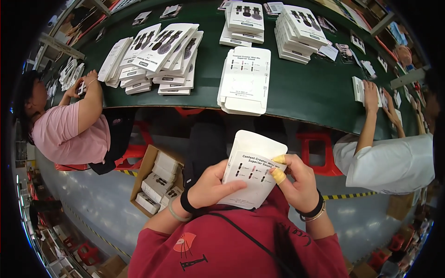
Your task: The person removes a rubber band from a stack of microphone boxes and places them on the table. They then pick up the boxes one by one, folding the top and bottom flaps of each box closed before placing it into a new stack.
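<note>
A flat white printed carton (248, 187) is held in front of my chest, its top flap (259, 143) standing up. Around its left side my left hand (214, 185) is closed, thumb lying across the printed face. At the upper right edge my right hand (295, 180) pinches the carton between thumb and forefinger, both wrapped in yellow tape. Just beyond, at the table's near edge, lies a stack of similar flat cartons (244, 83), print side up.
On the green table (199, 99) stand piles of white boxes at left (160, 51) and right (301, 30). An open cardboard box (144, 178) with white boxes sits on the floor to my left. Co-workers sit at left (69, 125) and right (384, 157); a red stool (315, 153) stands under the table.
</note>
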Tool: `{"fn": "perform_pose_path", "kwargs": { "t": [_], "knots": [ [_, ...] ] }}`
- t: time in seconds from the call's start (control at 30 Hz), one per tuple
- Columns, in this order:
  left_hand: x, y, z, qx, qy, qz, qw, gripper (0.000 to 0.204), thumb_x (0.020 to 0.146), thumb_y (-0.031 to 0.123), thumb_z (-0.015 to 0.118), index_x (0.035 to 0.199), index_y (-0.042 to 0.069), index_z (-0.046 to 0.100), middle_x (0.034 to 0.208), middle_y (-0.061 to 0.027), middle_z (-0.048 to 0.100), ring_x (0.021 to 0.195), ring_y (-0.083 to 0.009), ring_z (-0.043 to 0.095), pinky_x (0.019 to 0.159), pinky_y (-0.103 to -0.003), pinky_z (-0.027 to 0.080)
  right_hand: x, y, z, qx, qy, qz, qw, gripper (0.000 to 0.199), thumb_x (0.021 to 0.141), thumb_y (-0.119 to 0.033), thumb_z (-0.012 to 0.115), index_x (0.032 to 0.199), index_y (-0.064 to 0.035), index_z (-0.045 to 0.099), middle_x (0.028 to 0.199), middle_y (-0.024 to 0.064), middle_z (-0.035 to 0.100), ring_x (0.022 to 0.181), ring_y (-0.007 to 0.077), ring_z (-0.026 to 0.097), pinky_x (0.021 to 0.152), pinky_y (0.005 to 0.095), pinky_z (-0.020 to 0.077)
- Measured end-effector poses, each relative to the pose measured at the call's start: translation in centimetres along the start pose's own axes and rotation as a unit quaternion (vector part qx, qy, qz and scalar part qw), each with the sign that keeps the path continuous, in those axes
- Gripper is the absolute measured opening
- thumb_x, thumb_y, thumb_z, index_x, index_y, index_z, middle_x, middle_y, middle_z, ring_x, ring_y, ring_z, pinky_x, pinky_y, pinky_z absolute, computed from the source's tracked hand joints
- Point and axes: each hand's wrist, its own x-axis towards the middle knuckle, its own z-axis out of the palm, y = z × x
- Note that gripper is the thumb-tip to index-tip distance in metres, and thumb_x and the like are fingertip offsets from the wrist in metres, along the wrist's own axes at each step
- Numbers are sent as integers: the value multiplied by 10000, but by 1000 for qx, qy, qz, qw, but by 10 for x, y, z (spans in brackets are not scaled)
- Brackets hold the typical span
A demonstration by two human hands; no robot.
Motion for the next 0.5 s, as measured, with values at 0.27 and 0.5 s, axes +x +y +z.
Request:
{"fn": "perform_pose_path", "kwargs": {
  "t": [0.27,0.5],
  "knots": [
    [10,-10,21,123,189,198,954,545,987,103,613,1465,-2,375,910,-115,715,796,-137,680,727,-257,516,-8,4,8,181,106,62,976,389,982,-82,602,1342,51,535,1034,87,694,896,145,675,809,265,526],
    [8,1,8,202,68,208,955,531,992,109,614,1459,19,377,760,-45,641,668,-92,592,656,-224,463,7,10,-7,543,-13,231,807,442,1003,-110,558,1397,77,488,1138,113,691,1031,172,665,913,279,511]
  ]
}}
